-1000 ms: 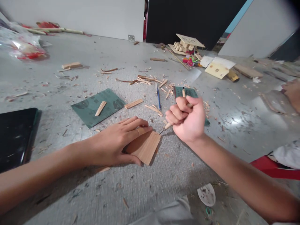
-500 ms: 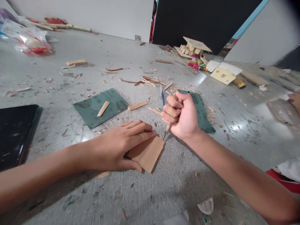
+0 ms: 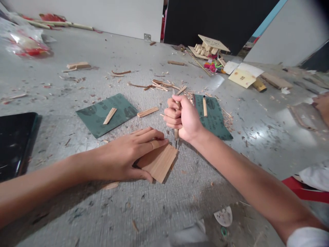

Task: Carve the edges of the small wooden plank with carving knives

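Note:
My left hand presses a thin, flat wooden board on the grey surface, its thumb at the near edge and its fingers along the far side. A band is wrapped around one finger. My right hand is a fist around the wooden handle of a slim carving tool, held upright. The tool's thin metal tip points down at the board's far right corner; whether it digs in, I cannot tell. Beyond my hands lie two green sandpaper sheets, one at left and one at right, each with a wooden strip on it.
Wood shavings are scattered behind my hands. At the left edge is a black tablet-like slab. A small wooden model and a cream card stand at the back right. Another person's hand shows at the right edge.
My right hand has shifted left and the carving tool has gone from slanted to nearly upright at the board's corner. The view has moved slightly; my left hand keeps its hold.

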The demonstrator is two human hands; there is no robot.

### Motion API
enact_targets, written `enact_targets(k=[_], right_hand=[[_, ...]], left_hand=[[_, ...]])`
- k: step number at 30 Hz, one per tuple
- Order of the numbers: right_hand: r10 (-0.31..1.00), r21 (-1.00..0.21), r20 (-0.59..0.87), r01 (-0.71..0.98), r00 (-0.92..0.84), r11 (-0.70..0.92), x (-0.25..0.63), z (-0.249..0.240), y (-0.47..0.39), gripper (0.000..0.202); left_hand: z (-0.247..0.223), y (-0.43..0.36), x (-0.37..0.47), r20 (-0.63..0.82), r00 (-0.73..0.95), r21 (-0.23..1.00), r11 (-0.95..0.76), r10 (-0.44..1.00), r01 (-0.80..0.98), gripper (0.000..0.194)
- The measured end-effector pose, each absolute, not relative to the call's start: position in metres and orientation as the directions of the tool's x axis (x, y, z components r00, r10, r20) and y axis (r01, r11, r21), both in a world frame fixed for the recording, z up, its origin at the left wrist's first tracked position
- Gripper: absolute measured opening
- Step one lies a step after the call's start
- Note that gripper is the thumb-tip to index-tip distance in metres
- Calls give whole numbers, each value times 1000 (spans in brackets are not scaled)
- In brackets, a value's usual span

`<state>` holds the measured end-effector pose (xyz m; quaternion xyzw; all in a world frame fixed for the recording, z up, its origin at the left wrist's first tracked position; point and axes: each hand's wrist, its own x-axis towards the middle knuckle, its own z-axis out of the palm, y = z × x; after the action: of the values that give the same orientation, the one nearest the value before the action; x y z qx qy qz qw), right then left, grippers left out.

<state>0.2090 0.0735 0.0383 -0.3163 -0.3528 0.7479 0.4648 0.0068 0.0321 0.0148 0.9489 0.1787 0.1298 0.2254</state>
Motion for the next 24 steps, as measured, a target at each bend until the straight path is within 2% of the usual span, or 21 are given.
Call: enact_targets(k=[3,6,8,9,10,11,15,16,18,20,22,24], right_hand=[[947,-844,-102,-477,-306,-245,213,36,71,38],[985,-903,-2,-423,-172,-75,226,32,65,34],[989,-977,121,-184,-87,104,241,29,62,26],[976,-979,204,3,-72,204,249,29,61,23],[950,-920,303,237,-82,314,259,29,59,21],[934,-870,344,340,-99,357,269,30,58,20],[902,-703,336,565,-271,432,306,38,52,13],[876,-612,334,628,-347,481,313,39,50,12],[798,-355,297,715,-525,603,324,41,44,14],[734,-191,216,710,-643,678,329,40,36,18],[703,-200,154,675,-694,710,329,38,25,18],[670,-257,138,627,-730,736,328,36,13,17]], left_hand=[[14,32,7,172,902,460,-842,397,283,82],[13,32,6,168,896,461,-836,412,298,84],[14,33,5,149,894,479,-822,423,309,86],[16,33,5,135,894,487,-814,428,316,87],[18,32,5,113,894,491,-806,434,330,86],[21,31,5,86,893,488,-800,442,350,85],[33,16,7,5,883,415,-804,469,425,80],[35,10,8,17,877,380,-815,480,438,78],[34,-2,13,80,832,285,-812,549,509,70],[31,-11,18,143,752,191,-764,643,617,61],[27,-15,22,171,706,126,-726,687,676,64],[23,-15,25,165,711,111,-729,684,675,64]])
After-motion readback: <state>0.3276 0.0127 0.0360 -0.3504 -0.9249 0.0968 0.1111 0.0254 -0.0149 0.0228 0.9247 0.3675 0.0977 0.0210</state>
